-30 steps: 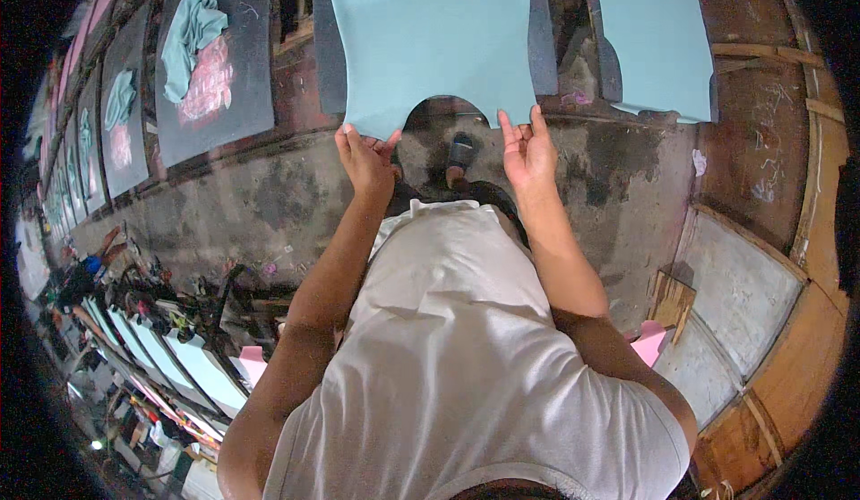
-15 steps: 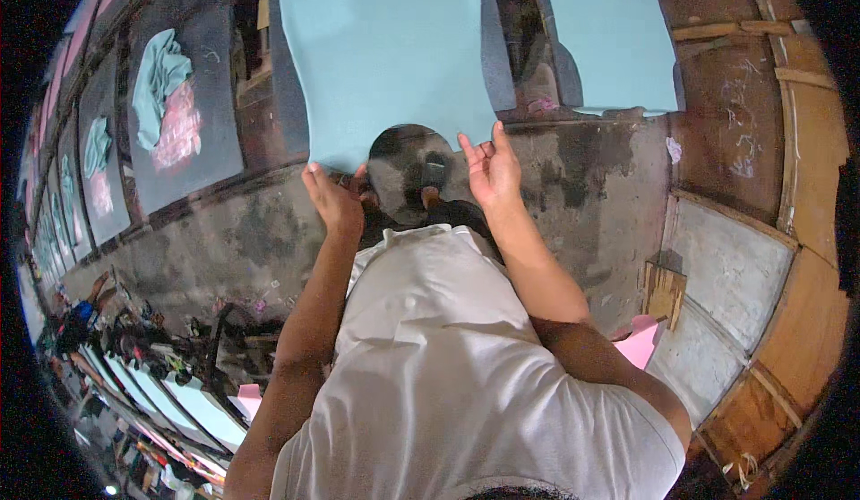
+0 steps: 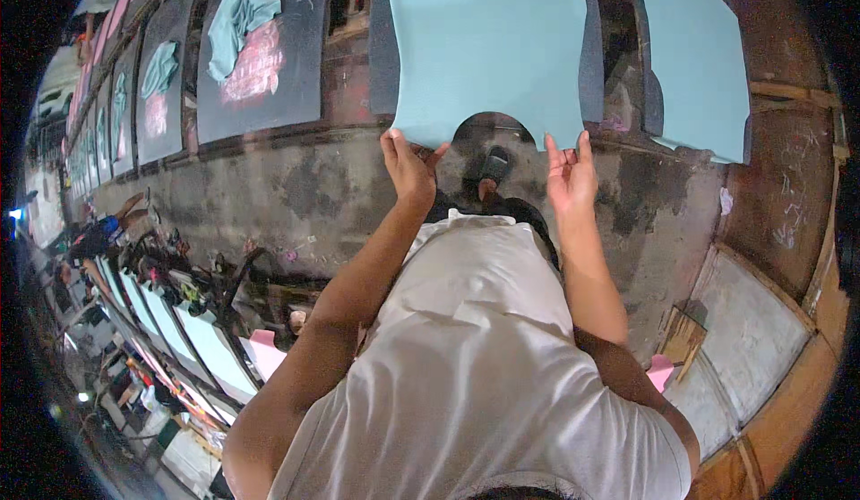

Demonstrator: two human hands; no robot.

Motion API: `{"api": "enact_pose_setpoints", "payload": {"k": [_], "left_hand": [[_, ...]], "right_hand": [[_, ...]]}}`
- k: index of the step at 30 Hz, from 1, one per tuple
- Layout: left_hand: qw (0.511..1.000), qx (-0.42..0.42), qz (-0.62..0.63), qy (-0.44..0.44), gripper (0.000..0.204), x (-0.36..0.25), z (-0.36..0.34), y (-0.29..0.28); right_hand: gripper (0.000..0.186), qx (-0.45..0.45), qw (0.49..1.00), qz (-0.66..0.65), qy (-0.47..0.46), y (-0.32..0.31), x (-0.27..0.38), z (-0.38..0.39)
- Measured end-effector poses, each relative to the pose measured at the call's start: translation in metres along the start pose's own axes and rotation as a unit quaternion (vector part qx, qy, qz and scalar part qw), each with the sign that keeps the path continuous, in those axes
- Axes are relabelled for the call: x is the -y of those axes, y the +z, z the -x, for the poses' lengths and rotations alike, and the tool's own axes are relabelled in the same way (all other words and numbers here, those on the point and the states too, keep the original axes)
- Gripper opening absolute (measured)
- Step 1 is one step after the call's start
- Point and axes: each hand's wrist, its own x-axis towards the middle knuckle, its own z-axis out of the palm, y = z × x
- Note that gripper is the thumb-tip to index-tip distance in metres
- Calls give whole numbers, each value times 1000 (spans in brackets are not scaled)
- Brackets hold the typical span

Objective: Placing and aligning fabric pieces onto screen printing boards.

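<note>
A light blue cut fabric piece (image 3: 488,52) with a rounded neck notch lies on a dark grey board (image 3: 382,61), its near end reaching past the board toward me. My left hand (image 3: 412,168) has its fingertips on the two corners of the left shoulder edge, fingers bent. At the right shoulder edge, my right hand (image 3: 571,179) is turned palm up, thumb and finger at the corners and the other fingers curled. Parts of the fingertips are hidden at the cloth's edge. Through the notch and below it, a foot in a dark sandal (image 3: 497,164) shows.
On the right, another light blue piece (image 3: 694,52) covers a second board. Boards with crumpled blue cloth (image 3: 242,21) and pink prints (image 3: 255,65) run off left. Behind me on the left stands a row of pale blue panels (image 3: 210,343); another person (image 3: 98,236) is beyond. Wooden panels (image 3: 779,177) close off the right.
The view has turned, so the boards, cloth and both hands appear farther right in the picture. Both hands keep their places at the shoulder edges of the blue fabric piece.
</note>
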Motion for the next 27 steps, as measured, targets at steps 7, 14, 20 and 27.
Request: {"api": "enact_pose_setpoints", "payload": {"k": [7, 14, 20, 27], "left_hand": [[1000, -9, 9, -4, 34, -2, -5, -4], [999, -1, -28, 16, 33, -3, 1, 3], [999, -15, -29, 19, 34, 3, -1, 3], [1000, 4, -18, 21, 37, 14, -10, 0]], "right_hand": [[20, 6, 1000, -15, 19, 0, -8, -1], [23, -5, 1000, -13, 14, -7, -9, -4], [26, 5, 1000, -12, 13, -2, -9, -2], [21, -8, 999, -23, 24, 1, -11, -4]]}}
